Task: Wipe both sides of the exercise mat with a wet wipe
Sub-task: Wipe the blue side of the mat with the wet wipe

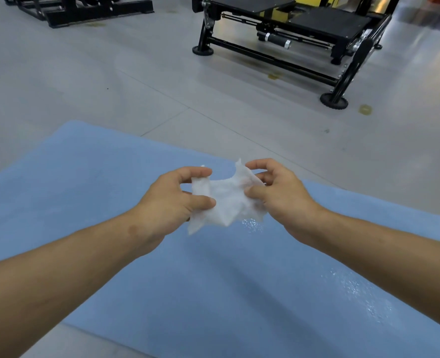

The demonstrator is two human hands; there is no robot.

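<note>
Left forearm (58, 275) and right forearm (394, 249) come in from the lower corners and meet over the mat (84, 182). Between them, the left hand (172, 200) and right hand (283, 197) hold a white wipe (226, 202) in the air. Each pinches one side of it between thumb and curled fingers, so the crumpled sheet stretches from one grip to the other, its ragged lower edge hanging beneath. The blue mat lies flat under the grip and spreads out to both sides. Just below the right-hand grip a small wet patch (251, 224) glistens on it, and a larger wet streak (363, 293) shines nearer the camera, beside the right forearm. Beyond the grip lies grey floor (110, 73), then a black machine (291, 34) well apart to the right and a black frame (79, 9) far off to the left.
</note>
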